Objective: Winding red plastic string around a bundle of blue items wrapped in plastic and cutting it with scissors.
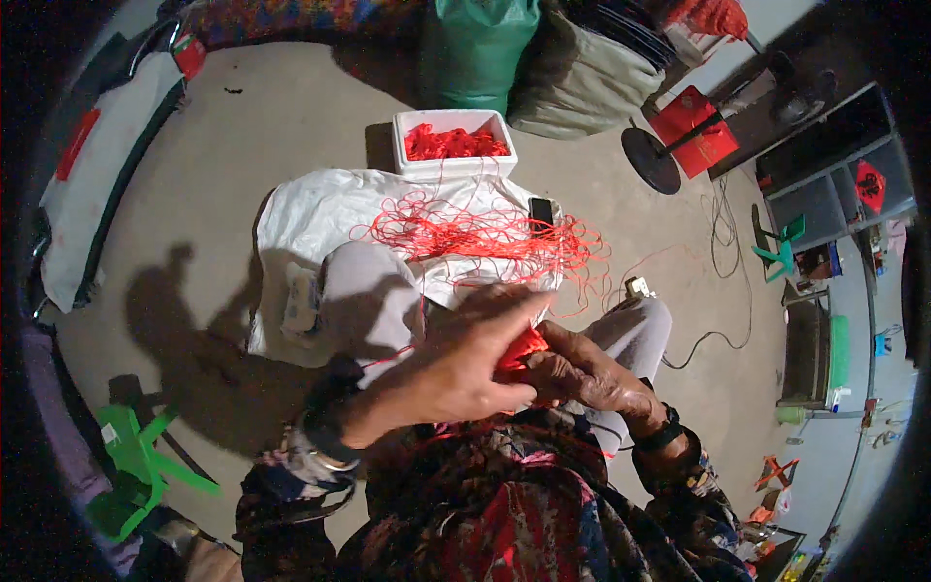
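Note:
A small bright red bundle (524, 349), apparently of cord, lies between my two hands above my lap. My left hand (461, 364) curves round its left side, fingers reaching over the top and thumb below. Closed on the right side of the same bundle is my right hand (592, 373), its fingers bent and partly hidden. A red strand runs across my left knee beside the left wrist. Past my knees, a loose tangle of red cord (456, 233) spreads over a white woven sheet (310, 209) on the floor.
Behind the sheet stands a white foam box (456, 167) with red bundles inside. A black phone (541, 211) lies by the tangle. Green (475, 58) and pale sacks (582, 82) stand farther back. A white power strip (638, 288) is by my right knee; a green stool (145, 466) is at left.

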A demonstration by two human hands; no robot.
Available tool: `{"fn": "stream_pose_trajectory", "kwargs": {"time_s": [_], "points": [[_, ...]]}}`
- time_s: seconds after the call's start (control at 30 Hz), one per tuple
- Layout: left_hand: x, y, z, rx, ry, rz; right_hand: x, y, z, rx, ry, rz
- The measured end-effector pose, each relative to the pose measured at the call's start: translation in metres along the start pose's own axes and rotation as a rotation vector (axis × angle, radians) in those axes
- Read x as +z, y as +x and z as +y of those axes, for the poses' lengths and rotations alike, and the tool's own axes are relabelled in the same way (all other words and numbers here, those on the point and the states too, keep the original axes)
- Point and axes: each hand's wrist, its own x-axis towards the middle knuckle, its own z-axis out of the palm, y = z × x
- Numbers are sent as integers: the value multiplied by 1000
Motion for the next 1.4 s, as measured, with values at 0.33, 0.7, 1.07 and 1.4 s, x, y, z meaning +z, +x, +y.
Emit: {"fn": "stream_pose_trajectory", "kwargs": {"time_s": [0.33,0.7,1.07,1.4], "points": [[60,9,-34,-111,-147,-186,-1,-30,7,-73,140,17],[67,22,-26,-200,-110,137,-1,-42,31,-240,378,164],[78,31,0,-249,-177,272,8,-28,65,-417,346,361],[95,32,-2,-357,-176,453,10,-14,74,-542,-271,752]]}}
